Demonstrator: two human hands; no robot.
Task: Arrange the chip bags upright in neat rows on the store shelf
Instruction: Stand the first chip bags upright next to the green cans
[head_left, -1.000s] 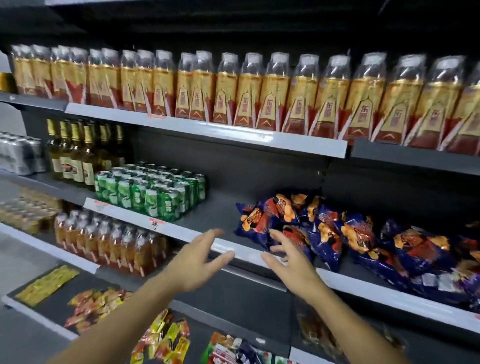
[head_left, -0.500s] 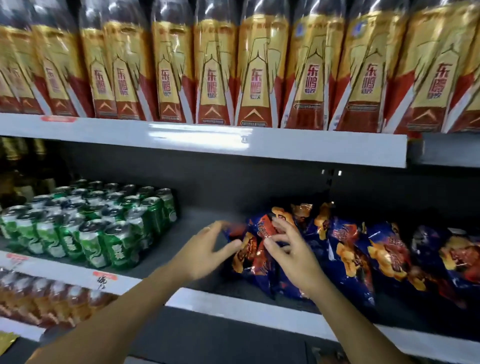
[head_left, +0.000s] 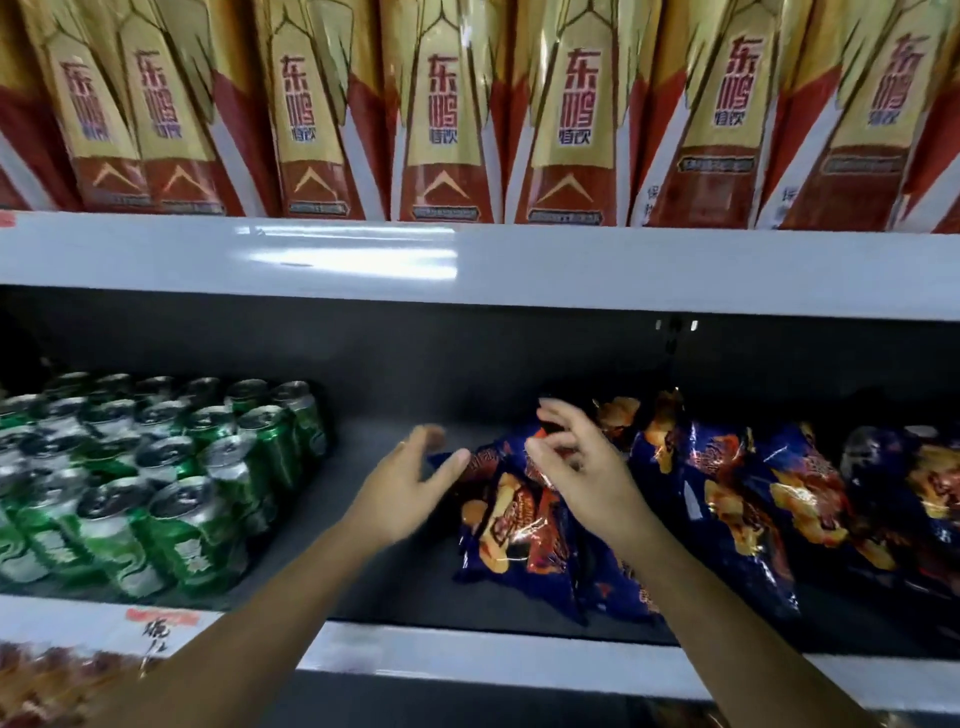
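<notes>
The left hand (head_left: 410, 488) is hovering with its grip released, fingers spread, just at 9 o'clock of the slumped blue chip bags (head_left: 511, 525) on the shelf (head_left: 467, 657). The right hand (head_left: 589, 480) is hanging over the bags' tops at 12 o'clock, fingers loosely curled; whether its grip is pinching one, I cannot tell.

left hand (head_left: 410, 491) spread beside chip bags (head_left: 511, 530) | right hand (head_left: 584, 470) over them, grip unclear | green cans (head_left: 171, 478) left

- Blurred: left fingers (head_left: 418, 446); contact with bags (head_left: 511, 525) unclear.
- Hidden behind right fingers (head_left: 563, 422): any hold on the bags.
- Cut off by top edge: bottles (head_left: 447, 130).
- Cut off at left: cans (head_left: 171, 499).
- Too smeared to read: tag (head_left: 156, 631).
</notes>
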